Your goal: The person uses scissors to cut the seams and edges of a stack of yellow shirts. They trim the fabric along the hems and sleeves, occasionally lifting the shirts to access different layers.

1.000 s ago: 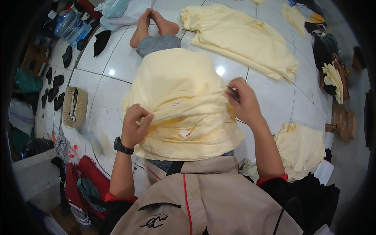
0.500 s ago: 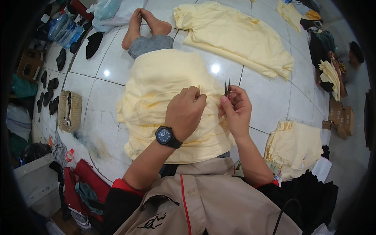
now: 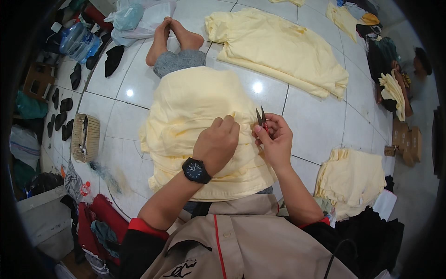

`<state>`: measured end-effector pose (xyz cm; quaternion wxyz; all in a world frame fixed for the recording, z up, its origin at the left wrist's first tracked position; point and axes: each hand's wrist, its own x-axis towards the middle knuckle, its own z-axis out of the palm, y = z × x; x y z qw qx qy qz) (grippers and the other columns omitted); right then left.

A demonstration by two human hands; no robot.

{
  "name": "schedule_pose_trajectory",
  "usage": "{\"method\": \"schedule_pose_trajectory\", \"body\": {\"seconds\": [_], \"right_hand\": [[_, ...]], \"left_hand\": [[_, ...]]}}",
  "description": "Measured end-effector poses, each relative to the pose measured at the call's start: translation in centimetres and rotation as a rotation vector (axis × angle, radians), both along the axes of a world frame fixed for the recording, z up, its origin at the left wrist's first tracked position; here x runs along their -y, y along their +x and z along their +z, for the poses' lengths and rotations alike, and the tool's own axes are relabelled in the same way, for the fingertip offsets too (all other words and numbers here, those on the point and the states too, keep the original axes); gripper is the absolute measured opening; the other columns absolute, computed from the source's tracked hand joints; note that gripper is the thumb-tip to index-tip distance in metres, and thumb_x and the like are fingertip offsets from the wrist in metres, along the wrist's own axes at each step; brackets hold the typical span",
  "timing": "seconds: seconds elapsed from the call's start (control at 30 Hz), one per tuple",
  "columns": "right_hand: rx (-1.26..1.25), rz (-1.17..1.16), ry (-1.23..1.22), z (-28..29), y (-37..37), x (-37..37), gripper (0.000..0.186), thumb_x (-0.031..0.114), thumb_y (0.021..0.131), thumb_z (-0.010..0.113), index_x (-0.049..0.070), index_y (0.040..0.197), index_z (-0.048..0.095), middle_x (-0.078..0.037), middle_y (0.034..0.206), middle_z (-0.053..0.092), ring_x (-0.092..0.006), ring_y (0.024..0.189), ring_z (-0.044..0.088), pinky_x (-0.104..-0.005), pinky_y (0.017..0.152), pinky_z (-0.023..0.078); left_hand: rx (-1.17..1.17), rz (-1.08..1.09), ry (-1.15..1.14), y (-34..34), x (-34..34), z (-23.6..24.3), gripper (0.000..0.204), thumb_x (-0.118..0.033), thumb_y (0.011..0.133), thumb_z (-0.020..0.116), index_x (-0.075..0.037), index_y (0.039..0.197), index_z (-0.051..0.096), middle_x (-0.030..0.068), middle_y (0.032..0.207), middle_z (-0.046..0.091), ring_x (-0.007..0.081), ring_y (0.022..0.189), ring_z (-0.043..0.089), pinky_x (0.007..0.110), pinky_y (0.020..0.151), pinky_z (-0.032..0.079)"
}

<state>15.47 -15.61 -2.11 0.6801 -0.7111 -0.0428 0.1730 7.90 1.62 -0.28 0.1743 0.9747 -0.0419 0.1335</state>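
Observation:
A pale yellow garment (image 3: 197,95) lies bunched over my outstretched legs. My left hand (image 3: 217,145), with a black watch (image 3: 196,170) on its wrist, is closed on a fold of it, fingertips pinched together. Close by on the right, my right hand (image 3: 277,145) grips a pair of small thread snips (image 3: 261,119) with red on the handle. Their dark, pointed blades stand slightly apart, tips up, beside the garment's right edge. Whether the blades touch any thread is too small to tell.
Another yellow garment (image 3: 278,51) is spread on the tiled floor ahead. Folded yellow garments (image 3: 350,179) are stacked at right, near black cloth (image 3: 371,237). A wicker basket (image 3: 86,139) and several dark sandals (image 3: 60,120) lie left. Another person (image 3: 402,88) sits at far right holding yellow cloth.
My right hand has brought the snips left, nearer to my left hand. The left hand keeps its pinch on the garment and has shifted slightly left.

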Motion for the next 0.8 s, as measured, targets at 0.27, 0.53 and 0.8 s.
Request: {"method": "schedule_pose_trajectory", "body": {"seconds": [0.27, 0.53, 0.8], "right_hand": [[0.746, 0.203, -0.389, 2.1, -1.6, 0.9, 0.03, 0.006, 0.088, 0.08, 0.0, 0.116, 0.07, -0.013, 0.096, 0.073, -0.0214, 0.079, 0.074, -0.0308, 0.065, 0.057], [0.413, 0.124, -0.286, 1.5, -1.7, 1.0, 0.033, 0.007, 0.088, 0.079, 0.0, 0.119, 0.069, -0.018, 0.094, 0.075, -0.0244, 0.086, 0.077, -0.0333, 0.067, 0.059], [0.772, 0.321, -0.524, 2.4, -2.5, 0.9, 0.036, 0.008, 0.085, 0.079, 0.003, 0.119, 0.07, -0.01, 0.096, 0.073, -0.0283, 0.081, 0.073, -0.0354, 0.064, 0.056]], "left_hand": [[-0.195, 0.22, -0.795, -0.7, -2.1, 0.6, 0.008, -0.005, 0.097, 0.064, 0.002, 0.096, 0.061, 0.016, 0.091, 0.065, 0.0321, 0.075, 0.065, 0.04, 0.067, 0.051], [0.122, 0.021, -0.299, -0.3, -0.8, -0.7, 0.009, -0.009, 0.095, 0.071, -0.001, 0.097, 0.066, 0.0118, 0.095, 0.066, 0.0319, 0.074, 0.065, 0.039, 0.067, 0.052], [-0.07, 0.169, -0.708, -0.7, -2.0, -0.2, 0.011, -0.01, 0.1, 0.066, 0.0, 0.095, 0.064, 0.0098, 0.08, 0.064, 0.0219, 0.066, 0.058, 0.036, 0.064, 0.048]]}}
